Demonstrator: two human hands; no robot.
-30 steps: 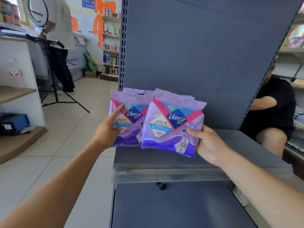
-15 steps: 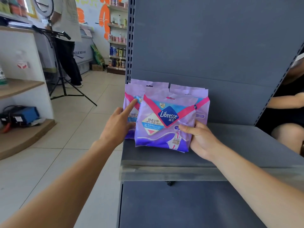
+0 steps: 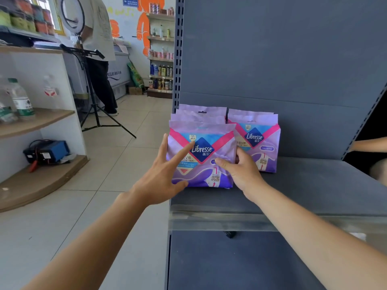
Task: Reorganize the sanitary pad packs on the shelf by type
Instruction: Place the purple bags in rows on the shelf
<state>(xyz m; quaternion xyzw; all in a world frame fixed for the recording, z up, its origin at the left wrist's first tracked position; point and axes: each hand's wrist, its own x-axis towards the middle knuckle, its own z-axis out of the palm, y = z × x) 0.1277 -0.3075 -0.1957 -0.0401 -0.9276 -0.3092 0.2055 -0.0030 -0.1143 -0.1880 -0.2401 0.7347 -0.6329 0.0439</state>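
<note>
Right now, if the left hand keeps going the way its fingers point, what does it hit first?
The left hand already has straight fingers on the front Libresse pack; pushing on likely presses it into the packs stacked behind. Depth unclear.

Libresse branding on the shelved packs

Front purple pack (image 3: 202, 155) reads "Libresse", "薇尔" and "20x1" (smaller print is illegible); right-hand pack (image 3: 256, 143) also reads "Libresse".

A blue box (image 3: 54, 151) sits low beside a tripod (image 3: 98, 114).
</note>
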